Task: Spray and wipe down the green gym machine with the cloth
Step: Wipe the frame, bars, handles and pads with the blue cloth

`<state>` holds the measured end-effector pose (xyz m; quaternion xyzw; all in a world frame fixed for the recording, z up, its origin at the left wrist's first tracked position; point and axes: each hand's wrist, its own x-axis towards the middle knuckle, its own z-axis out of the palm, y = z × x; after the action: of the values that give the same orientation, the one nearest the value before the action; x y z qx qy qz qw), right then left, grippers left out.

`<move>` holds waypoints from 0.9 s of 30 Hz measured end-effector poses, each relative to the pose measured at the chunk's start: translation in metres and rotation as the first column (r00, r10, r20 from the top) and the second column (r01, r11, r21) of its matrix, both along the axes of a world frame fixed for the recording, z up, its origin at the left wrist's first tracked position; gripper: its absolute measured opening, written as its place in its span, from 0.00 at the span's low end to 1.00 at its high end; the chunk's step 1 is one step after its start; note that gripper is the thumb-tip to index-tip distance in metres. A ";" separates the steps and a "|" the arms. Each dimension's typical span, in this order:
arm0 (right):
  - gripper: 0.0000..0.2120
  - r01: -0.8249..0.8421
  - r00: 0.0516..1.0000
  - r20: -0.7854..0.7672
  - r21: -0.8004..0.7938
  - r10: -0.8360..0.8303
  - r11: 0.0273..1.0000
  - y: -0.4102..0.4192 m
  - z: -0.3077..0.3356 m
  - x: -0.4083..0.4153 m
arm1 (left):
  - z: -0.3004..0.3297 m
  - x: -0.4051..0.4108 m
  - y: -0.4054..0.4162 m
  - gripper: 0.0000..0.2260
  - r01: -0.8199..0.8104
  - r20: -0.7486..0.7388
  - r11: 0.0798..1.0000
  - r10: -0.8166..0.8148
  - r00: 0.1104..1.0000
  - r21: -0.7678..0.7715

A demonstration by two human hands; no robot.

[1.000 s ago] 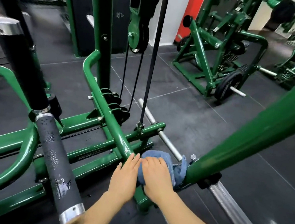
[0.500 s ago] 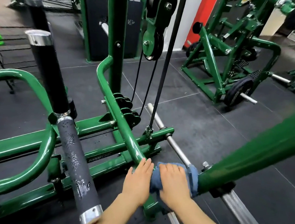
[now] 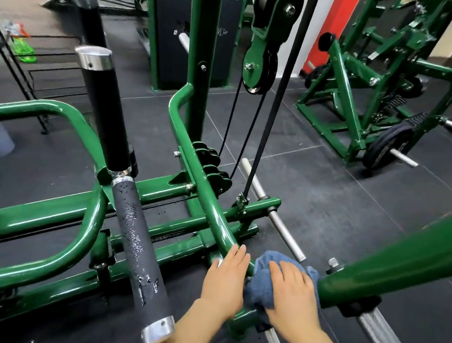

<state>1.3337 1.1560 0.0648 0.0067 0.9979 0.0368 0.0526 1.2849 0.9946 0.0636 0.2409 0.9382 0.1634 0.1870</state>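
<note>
A blue cloth is bunched over the low joint of the green gym machine, where a curved tube meets the base. My right hand lies flat on top of the cloth with fingers straight, pressing it against the frame. My left hand rests palm-down on the curved green tube just left of the cloth, fingers straight. A green spray bottle lies far off on a black rack at the upper left.
A thick green bar slants in from the right beside my right hand. A worn black padded roller stands close on the left. Black cables and a pulley rise behind. A chrome bar lies on the dark floor. Another green machine stands at back right.
Both hands stay on the same joint of the frame. My right hand has slid with the cloth slightly right, away from my left hand. The view has tilted upward.
</note>
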 end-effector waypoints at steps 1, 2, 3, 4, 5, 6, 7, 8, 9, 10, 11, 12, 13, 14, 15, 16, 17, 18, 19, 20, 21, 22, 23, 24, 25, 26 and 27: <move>0.39 -0.015 0.999 -0.039 -0.011 0.014 1.000 -0.003 0.000 -0.004 | -0.001 -0.002 -0.002 0.35 -0.002 0.003 1.000 0.002 1.000 0.013; 0.36 -0.025 0.997 -0.079 -0.019 0.023 0.999 -0.005 0.003 -0.008 | 0.000 -0.001 -0.002 0.35 -0.005 0.007 1.000 0.005 1.000 0.025; 0.34 -0.042 0.993 -0.112 -0.030 0.038 0.999 -0.006 0.005 -0.011 | -0.002 -0.002 -0.002 0.35 -0.010 0.009 0.999 0.010 1.000 0.042; 0.33 -0.056 0.990 -0.132 -0.038 0.051 0.998 -0.005 0.004 -0.013 | -0.005 -0.001 -0.002 0.35 -0.025 0.021 0.998 0.023 1.000 0.063; 0.31 -0.056 0.989 -0.140 -0.047 0.049 0.997 -0.005 0.005 -0.014 | -0.007 0.000 -0.001 0.35 -0.033 0.030 0.996 0.030 0.999 0.078; 0.29 -0.047 0.992 -0.121 -0.059 0.039 0.997 -0.005 0.006 -0.014 | -0.008 0.002 -0.001 0.36 -0.041 0.041 0.994 0.037 0.998 0.099; 0.27 -0.034 0.994 -0.108 -0.066 0.027 0.997 -0.006 0.006 -0.015 | -0.010 0.002 -0.002 0.36 -0.044 0.046 0.992 0.039 0.998 0.122; 0.23 -0.024 0.995 -0.098 -0.076 0.016 0.997 -0.007 0.005 -0.019 | -0.011 0.002 -0.004 0.36 -0.056 0.054 0.983 0.047 0.997 0.175; 0.19 -0.016 0.997 -0.082 -0.104 0.007 0.994 -0.009 0.004 -0.024 | -0.014 0.001 -0.006 0.34 -0.084 0.064 0.964 0.070 0.995 0.252; 0.17 -0.003 0.998 -0.064 -0.136 -0.005 0.991 -0.013 0.003 -0.030 | -0.013 0.001 -0.009 0.32 -0.133 0.070 0.936 0.116 0.991 0.325; 0.16 0.002 0.999 -0.048 -0.162 -0.010 0.987 -0.019 0.003 -0.036 | -0.017 0.000 -0.009 0.31 -0.204 0.081 0.899 0.188 0.979 0.387; 0.17 -0.003 0.999 -0.035 -0.184 -0.003 0.983 -0.027 0.003 -0.043 | -0.019 -0.001 -0.010 0.29 -0.305 0.109 0.854 0.286 0.952 0.421; 0.17 0.007 0.999 -0.033 -0.198 -0.013 0.980 -0.037 0.004 -0.049 | -0.018 -0.002 -0.012 0.27 -0.412 0.169 0.788 0.377 0.910 0.457; 0.18 0.026 0.999 -0.034 -0.200 -0.033 0.979 -0.048 0.005 -0.055 | -0.015 -0.004 -0.014 0.25 -0.520 0.270 0.689 0.446 0.853 0.505; 0.17 0.055 0.998 -0.015 -0.199 -0.059 0.978 -0.059 0.006 -0.062 | -0.014 -0.007 -0.015 0.24 -0.605 0.345 0.608 0.499 0.795 0.514; 0.16 0.076 0.997 -0.012 -0.197 -0.080 0.978 -0.068 0.006 -0.070 | -0.010 -0.012 -0.016 0.24 -0.646 0.343 0.587 0.552 0.760 0.488; 0.15 0.091 0.995 -0.014 -0.204 -0.096 0.975 -0.076 0.006 -0.078 | -0.007 -0.017 -0.017 0.24 -0.691 0.324 0.568 0.617 0.717 0.447; 0.14 0.098 0.994 -0.016 -0.209 -0.104 0.973 -0.082 0.006 -0.086 | -0.009 -0.021 -0.018 0.24 -0.756 0.340 0.507 0.684 0.645 0.414; 0.12 0.099 0.994 -0.019 -0.203 -0.105 0.974 -0.087 0.006 -0.094 | -0.007 -0.024 -0.019 0.23 -0.793 0.351 0.462 0.722 0.597 0.398; 0.12 0.093 0.995 -0.020 -0.189 -0.099 0.978 -0.092 0.005 -0.103 | -0.007 -0.026 -0.019 0.22 -0.815 0.365 0.428 0.741 0.564 0.390; 0.12 0.090 0.995 -0.016 -0.185 -0.094 0.979 -0.097 0.006 -0.111 | -0.011 -0.028 -0.017 0.22 -0.828 0.378 0.399 0.751 0.542 0.394; 0.12 0.084 0.996 -0.019 -0.191 -0.089 0.978 -0.102 0.006 -0.121 | -0.011 -0.030 -0.017 0.22 -0.835 0.387 0.384 0.755 0.529 0.394; 0.13 0.085 0.995 -0.025 -0.200 -0.092 0.976 -0.106 0.007 -0.130 | -0.010 -0.032 -0.017 0.23 -0.840 0.395 0.370 0.758 0.520 0.395; 0.14 0.091 0.995 -0.028 -0.211 -0.099 0.973 -0.108 0.008 -0.140 | -0.011 -0.035 -0.016 0.23 -0.846 0.405 0.341 0.763 0.503 0.410; 0.14 0.099 0.994 -0.013 -0.222 -0.104 0.970 -0.110 0.009 -0.150 | -0.012 -0.038 -0.015 0.24 -0.853 0.410 0.317 0.771 0.487 0.415; 0.15 0.108 0.994 0.012 -0.230 -0.108 0.967 -0.111 0.009 -0.159 | -0.012 -0.041 -0.014 0.25 -0.854 0.408 0.316 0.774 0.485 0.414; 0.15 0.112 0.994 0.034 -0.235 -0.107 0.966 -0.113 0.010 -0.169 | -0.013 -0.043 -0.013 0.25 -0.855 0.413 0.312 0.773 0.482 0.414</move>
<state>1.1648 1.0432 0.0750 0.0549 0.9927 -0.0852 0.0656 1.2418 0.9812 0.0509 -0.2341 0.8169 0.5236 0.0607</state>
